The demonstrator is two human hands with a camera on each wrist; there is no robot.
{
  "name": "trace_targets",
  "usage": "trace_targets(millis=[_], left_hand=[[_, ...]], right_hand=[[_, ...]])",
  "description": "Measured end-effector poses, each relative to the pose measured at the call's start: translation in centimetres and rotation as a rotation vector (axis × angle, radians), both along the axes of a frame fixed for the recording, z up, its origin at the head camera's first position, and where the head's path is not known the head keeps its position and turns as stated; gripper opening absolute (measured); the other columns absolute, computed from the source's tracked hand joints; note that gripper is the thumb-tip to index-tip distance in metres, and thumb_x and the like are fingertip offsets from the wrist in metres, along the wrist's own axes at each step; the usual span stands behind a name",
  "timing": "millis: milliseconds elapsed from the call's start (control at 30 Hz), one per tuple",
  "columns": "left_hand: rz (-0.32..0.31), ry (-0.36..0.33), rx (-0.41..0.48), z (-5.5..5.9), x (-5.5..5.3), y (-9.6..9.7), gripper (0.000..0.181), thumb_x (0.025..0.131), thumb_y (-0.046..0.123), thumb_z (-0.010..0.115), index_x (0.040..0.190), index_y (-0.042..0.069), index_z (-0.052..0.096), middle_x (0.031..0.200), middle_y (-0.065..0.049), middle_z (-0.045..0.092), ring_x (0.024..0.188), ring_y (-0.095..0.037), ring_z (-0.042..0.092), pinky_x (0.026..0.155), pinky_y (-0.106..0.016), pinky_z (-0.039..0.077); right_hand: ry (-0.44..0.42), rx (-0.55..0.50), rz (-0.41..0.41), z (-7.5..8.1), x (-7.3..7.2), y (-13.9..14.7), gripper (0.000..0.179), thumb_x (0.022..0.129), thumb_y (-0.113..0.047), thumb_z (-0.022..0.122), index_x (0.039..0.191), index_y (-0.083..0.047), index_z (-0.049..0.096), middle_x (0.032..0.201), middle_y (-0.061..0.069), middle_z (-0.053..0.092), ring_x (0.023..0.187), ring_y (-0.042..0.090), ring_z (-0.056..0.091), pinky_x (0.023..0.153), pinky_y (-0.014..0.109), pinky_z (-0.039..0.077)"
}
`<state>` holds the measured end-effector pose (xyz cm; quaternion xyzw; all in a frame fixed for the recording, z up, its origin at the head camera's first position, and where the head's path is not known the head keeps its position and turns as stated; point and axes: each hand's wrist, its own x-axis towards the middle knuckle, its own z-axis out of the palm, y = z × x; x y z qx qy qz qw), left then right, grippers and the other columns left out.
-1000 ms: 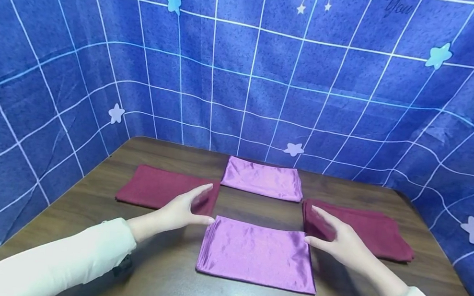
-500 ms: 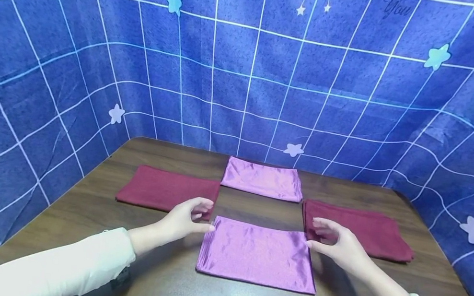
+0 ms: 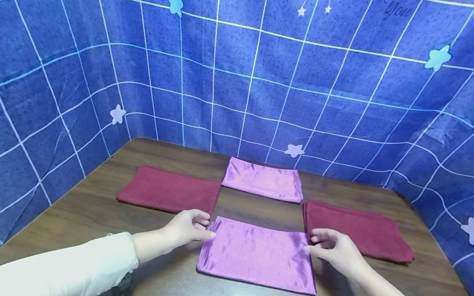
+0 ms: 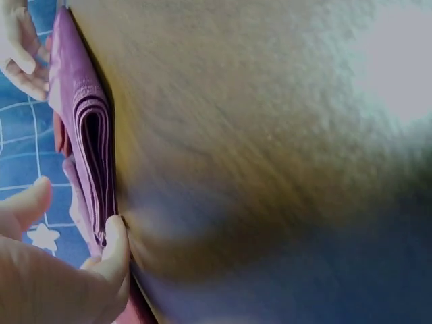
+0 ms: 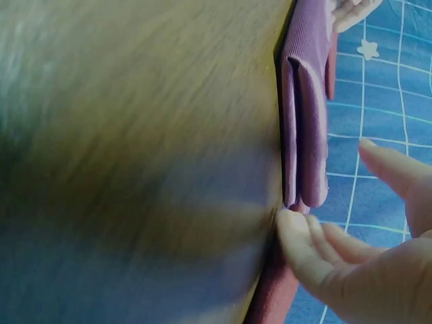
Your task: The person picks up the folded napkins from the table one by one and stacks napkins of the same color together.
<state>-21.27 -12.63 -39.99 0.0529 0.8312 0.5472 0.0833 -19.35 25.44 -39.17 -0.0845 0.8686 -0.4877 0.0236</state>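
Observation:
A folded, shiny purple cloth (image 3: 258, 256) lies flat near the front of the wooden table. At its far left corner is my left hand (image 3: 185, 229). In the left wrist view those fingers reach down to the table beside the folded layers (image 4: 94, 148), with the thumb raised apart from the cloth. My right hand (image 3: 340, 253) is at the far right corner. The right wrist view has its fingertips (image 5: 291, 223) low against the cloth's end, thumb held away above. Nothing is pinched in either hand, and whether the fingertips touch the cloth is hard to tell.
A dark red folded cloth (image 3: 172, 190) lies at the left, and another dark red cloth (image 3: 360, 231) at the right behind my right hand. A second purple cloth (image 3: 263, 179) sits at the back, near the blue starry curtain (image 3: 243, 91).
Both hands have come down beside the front purple cloth's far corners, and their fingers have bent in from a wider spread. The cloths have not moved.

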Motion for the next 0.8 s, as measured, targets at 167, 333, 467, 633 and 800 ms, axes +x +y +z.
trace_targets(millis=[167,333,467,633,800], left_hand=[[0.027,-0.089,0.079,0.1,0.1,0.3,0.056,0.076,0.001,0.078,0.124,-0.014,0.053,0.116,-0.025,0.063,0.091,-0.028,0.069,0.078,-0.038,0.06],[0.077,-0.1,0.083,0.0,0.2,0.7,0.054,0.073,-0.003,0.079,0.121,-0.012,0.056,0.112,-0.023,0.064,0.085,-0.028,0.07,0.075,-0.037,0.061],[0.122,-0.09,0.074,-0.1,0.4,1.0,0.051,0.069,-0.007,0.08,0.115,-0.013,0.058,0.104,-0.023,0.065,0.079,-0.025,0.07,0.071,-0.036,0.061],[0.146,-0.071,-0.016,0.4,0.7,1.5,0.05,0.066,-0.006,0.083,0.109,-0.012,0.06,0.098,-0.021,0.065,0.073,-0.023,0.069,0.066,-0.034,0.061],[0.138,-0.037,-0.123,0.4,0.5,1.8,0.051,0.061,-0.004,0.086,0.105,-0.01,0.062,0.093,-0.016,0.067,0.074,-0.019,0.066,0.063,-0.03,0.06]], right_hand=[[-0.179,-0.106,-0.045,-0.1,0.2,-0.2,0.061,0.082,-0.013,0.076,0.128,0.017,0.048,0.101,0.014,0.065,0.081,0.008,0.064,0.071,0.031,0.06],[-0.257,-0.169,-0.058,-0.2,0.5,-0.5,0.063,0.083,-0.011,0.075,0.129,0.019,0.044,0.094,0.008,0.065,0.083,0.013,0.066,0.073,0.036,0.061],[-0.287,-0.182,-0.073,-0.2,0.8,-0.8,0.06,0.081,-0.009,0.076,0.124,0.02,0.046,0.09,0.007,0.066,0.081,0.016,0.067,0.073,0.038,0.061],[-0.291,-0.157,-0.113,-0.1,0.9,-1.3,0.057,0.078,-0.006,0.077,0.12,0.02,0.049,0.09,0.009,0.064,0.079,0.015,0.065,0.072,0.039,0.061],[-0.293,-0.119,-0.126,-0.2,0.9,-1.6,0.055,0.077,-0.004,0.077,0.118,0.02,0.05,0.093,0.012,0.063,0.078,0.014,0.065,0.072,0.04,0.061]])
